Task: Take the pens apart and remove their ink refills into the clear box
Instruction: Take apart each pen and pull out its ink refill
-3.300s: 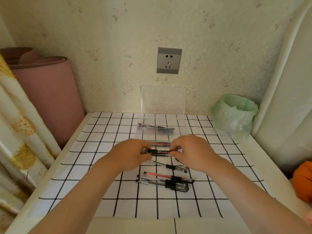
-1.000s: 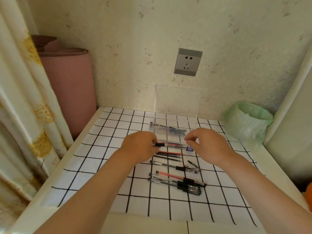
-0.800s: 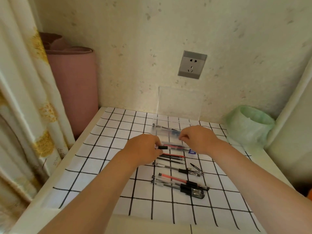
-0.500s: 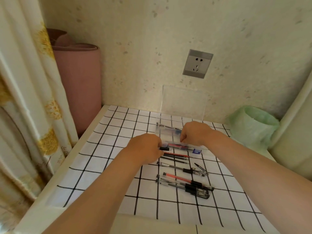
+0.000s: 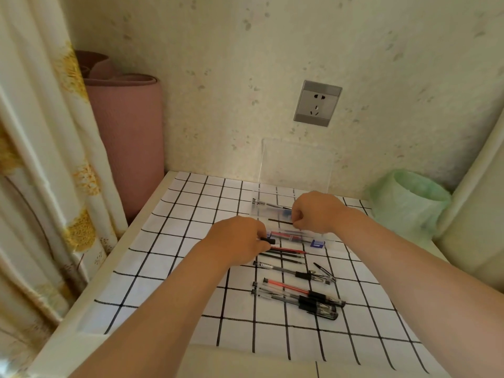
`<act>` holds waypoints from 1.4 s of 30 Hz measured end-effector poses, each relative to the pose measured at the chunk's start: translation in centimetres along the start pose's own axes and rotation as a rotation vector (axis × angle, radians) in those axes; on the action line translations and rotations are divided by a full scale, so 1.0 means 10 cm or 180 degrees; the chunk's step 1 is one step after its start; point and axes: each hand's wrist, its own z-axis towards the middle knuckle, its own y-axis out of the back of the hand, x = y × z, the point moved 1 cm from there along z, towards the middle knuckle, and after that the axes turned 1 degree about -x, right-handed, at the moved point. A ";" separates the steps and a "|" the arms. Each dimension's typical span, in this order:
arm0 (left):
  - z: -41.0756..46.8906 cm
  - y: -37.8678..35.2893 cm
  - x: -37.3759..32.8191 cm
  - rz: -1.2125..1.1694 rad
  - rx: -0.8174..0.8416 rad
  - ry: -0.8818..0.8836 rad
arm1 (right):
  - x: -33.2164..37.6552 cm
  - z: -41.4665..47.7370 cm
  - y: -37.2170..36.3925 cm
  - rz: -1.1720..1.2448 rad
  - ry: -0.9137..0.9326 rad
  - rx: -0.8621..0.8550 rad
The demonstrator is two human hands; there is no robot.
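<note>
We are looking at a white cloth with a black grid (image 5: 163, 241) lying over the pale table (image 5: 81, 317). A rolled pink mat (image 5: 128, 137) is standing upright in the left corner beside a floral curtain (image 5: 35, 159). A grey wall socket (image 5: 317, 103) is sitting on the speckled wall, and a green-bagged bin (image 5: 409, 203) is standing far right.

Pens (image 5: 296, 297) before clear box (image 5: 275, 211)

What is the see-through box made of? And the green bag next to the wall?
The box looks like hard, smooth clear plastic: the checked cloth shows through it, and its lid stands up stiffly. The green bag looks like thin, soft plastic film: it is crinkly and a little see-through.
</note>
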 end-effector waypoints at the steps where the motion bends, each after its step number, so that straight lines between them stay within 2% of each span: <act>1: 0.00 0.01 0.00 -0.0025 -0.0016 -0.0027 | -0.01 -0.05 0.03 0.0093 0.0016 -0.0113; 8: 0.03 -0.02 -0.04 -0.0064 0.0119 -0.0079 | -0.08 -0.60 0.03 0.1190 -0.0231 -0.0811; 14: 0.02 -0.07 -0.04 -0.0416 0.0111 -0.0164 | -0.24 -1.00 -0.17 0.1195 -0.0379 -0.0795; 23: 0.01 -0.07 -0.04 -0.0822 0.0239 -0.0191 | -0.29 -1.02 -0.22 0.1138 -0.0339 -0.0784; 42: 0.07 -0.14 0.01 -0.1026 0.0207 -0.0104 | -0.35 -1.01 -0.24 0.1139 -0.0361 -0.0694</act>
